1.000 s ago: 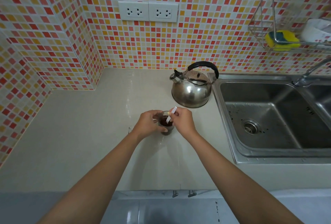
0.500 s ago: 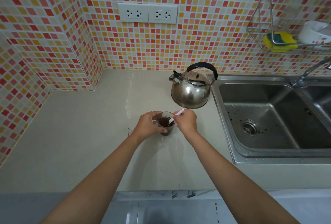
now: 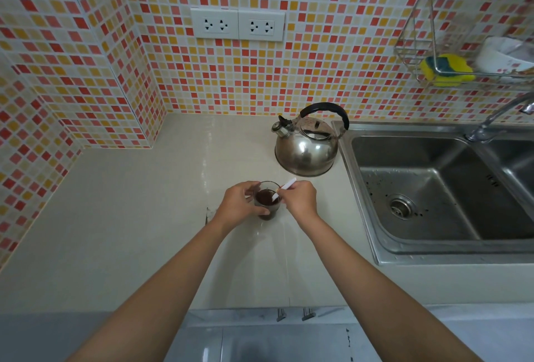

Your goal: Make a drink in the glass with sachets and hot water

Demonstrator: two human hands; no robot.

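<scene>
Glass (image 3: pixel 267 202), small and clear, standing upright on the pale countertop (image 3: pixel 130 217), filled well up with dark brown liquid. Wrapped around its near-left wall by the left hand (image 3: pixel 241 202), fingers curled against the side, thumb toward the rim: a firm steadying clasp on the glass. Dipping into the liquid from the right, a thin white stirrer (image 3: pixel 284 189), pinched between thumb and fingers of the right hand (image 3: pixel 299 198), its upper end poking out past the knuckles and away from the body. Whether a rolled sachet or a plastic stick, too small to tell.

Likely brittle and slick in handling, and probably warm from the hot water; light for its size but top-heavy when full, so easily tipped or slopped by a strong stir. Best taken low and around the side wall, as in the present clasp, away from the rim and the stirrer's sweep. Stirrer itself thin and probably bendy; suited to gentle circles only.

Beyond the grip and slightly right, well apart, a steel kettle (image 3: pixel 306 147) with a black handle. Further right of the stirring hand, the sink (image 3: pixel 433 188) set into the counter. Near the left wrist, a small scrap on the counter, unclear what.

Drink seemingly mixed already, at the stirring stage.
</scene>
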